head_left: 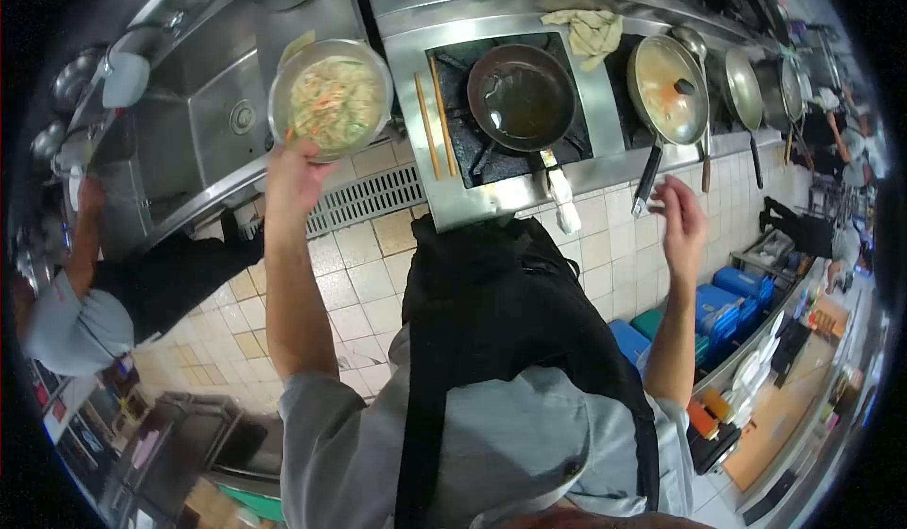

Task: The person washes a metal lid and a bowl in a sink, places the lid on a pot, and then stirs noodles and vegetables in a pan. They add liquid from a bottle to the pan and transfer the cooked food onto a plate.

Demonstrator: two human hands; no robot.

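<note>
My left hand (300,172) grips the near rim of a metal bowl (379,125) at the sink's right edge. Shredded pale vegetables with orange strips (331,102) fill the bowl. A dark frying pan (521,99) with a shiny film of liquid sits on the burner in front of me; its handle (559,194) is wrapped in white cloth. Holding nothing, my right hand (680,222) hovers with loosely bent fingers apart, close to the black handle (647,178) of a pan under a domed lid (666,90).
Long wooden chopsticks (435,123) lie left of the burner. A crumpled cloth (588,38) rests behind it. Another pan (744,90) stands farther right. The sink (203,99) is at left, where another person (85,321) stands. Blue bins (727,307) sit behind my right arm.
</note>
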